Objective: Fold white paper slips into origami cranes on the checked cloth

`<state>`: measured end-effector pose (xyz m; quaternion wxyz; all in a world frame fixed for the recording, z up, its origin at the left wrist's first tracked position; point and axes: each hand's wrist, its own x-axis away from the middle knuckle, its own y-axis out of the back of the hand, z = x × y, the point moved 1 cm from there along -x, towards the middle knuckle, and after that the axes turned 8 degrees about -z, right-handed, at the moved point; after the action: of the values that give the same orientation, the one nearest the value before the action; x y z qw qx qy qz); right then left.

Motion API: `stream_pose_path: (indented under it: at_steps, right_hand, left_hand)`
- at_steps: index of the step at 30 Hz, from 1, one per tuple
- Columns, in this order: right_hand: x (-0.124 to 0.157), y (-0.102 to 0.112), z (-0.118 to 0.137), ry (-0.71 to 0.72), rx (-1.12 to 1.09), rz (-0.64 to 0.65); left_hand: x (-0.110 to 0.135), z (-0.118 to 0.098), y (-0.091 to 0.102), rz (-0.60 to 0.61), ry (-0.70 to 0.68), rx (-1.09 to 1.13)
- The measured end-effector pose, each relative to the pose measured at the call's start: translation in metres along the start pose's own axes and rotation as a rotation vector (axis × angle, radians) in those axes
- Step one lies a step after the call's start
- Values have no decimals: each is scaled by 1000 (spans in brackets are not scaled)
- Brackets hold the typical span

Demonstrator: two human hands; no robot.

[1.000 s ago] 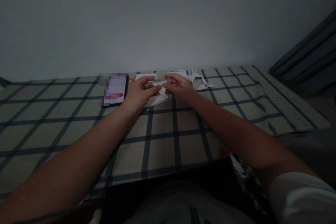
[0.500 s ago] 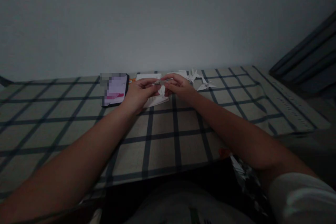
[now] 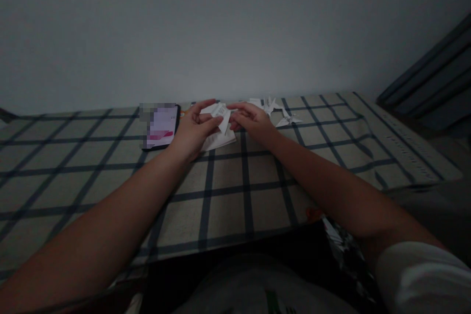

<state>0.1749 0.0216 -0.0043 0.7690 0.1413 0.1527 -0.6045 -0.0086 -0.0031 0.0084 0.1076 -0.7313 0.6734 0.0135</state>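
Between the thumb and fingers of my left hand (image 3: 200, 125) is a small piece of folded white paper (image 3: 222, 117), tilted up so that its printed side shows. My right hand (image 3: 250, 117) is at the paper's right edge, index fingertip at the upper corner and the other fingers curled; its exact grip is partly hidden. Beneath both hands lie flat white paper sheets (image 3: 221, 142). To the right of my right hand, folded paper cranes (image 3: 289, 119) rest on the cloth, with another crane (image 3: 270, 106) farther back.
A phone (image 3: 162, 125) with a lit screen lies left of my left hand, a small orange thing (image 3: 185, 109) beside it. A checked cloth (image 3: 228, 206) covers the table up to the grey wall (image 3: 235, 29). Dark curtain folds (image 3: 434, 83) hang at the far right.
The folded paper has turned from nearly edge-on to showing its printed face. My left index finger has lifted and straightened; my right hand has hardly moved.
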Motion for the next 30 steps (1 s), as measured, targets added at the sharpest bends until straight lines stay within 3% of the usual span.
stream_pose_path:
  at_steps: [4, 7, 10, 16, 21, 30]
  right_hand:
    - [2, -3, 1, -91, 57, 53]
    - [3, -5, 5, -41, 223, 137]
    - [2, -4, 7, 35, 287, 110]
    - [-1, 1, 6, 46, 231, -40]
    - [-1, 4, 11, -17, 162, -89]
    - [0, 4, 14, -112, 36, -54]
  left_hand:
    - [1, -2, 1, -68, -84, -31]
    - [2, -3, 0, -95, -101, -60]
    - [2, -4, 0, -99, -89, -53]
    - [4, -7, -3, -27, 48, -53]
    - [3, -1, -1, -6, 125, -67]
    - [3, -4, 4, -54, -55, -297]
